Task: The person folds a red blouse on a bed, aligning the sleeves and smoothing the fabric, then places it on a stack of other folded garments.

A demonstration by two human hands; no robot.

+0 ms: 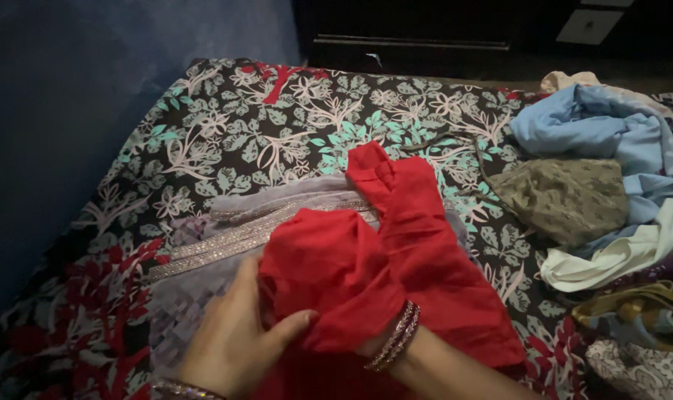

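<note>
The left hand (pixel 236 344) pinches a fold of the red garment (pixel 395 274) between thumb and fingers, bunching it above the grey sequin-trimmed cloth (pixel 225 237) on the floral bedsheet (pixel 277 126). The right hand (pixel 370 344) (bangles at the wrist) is buried under the red fabric, apparently propping it from inside; its grip cannot be made out.

1. Thin, sparkling bangles (pixel 393 337) in silver and pink tones are worn stacked on the right wrist.
2. A similar glittering bangle (pixel 184 388) is worn on the left wrist.
3. Both forearms are left unsleeved.
</note>
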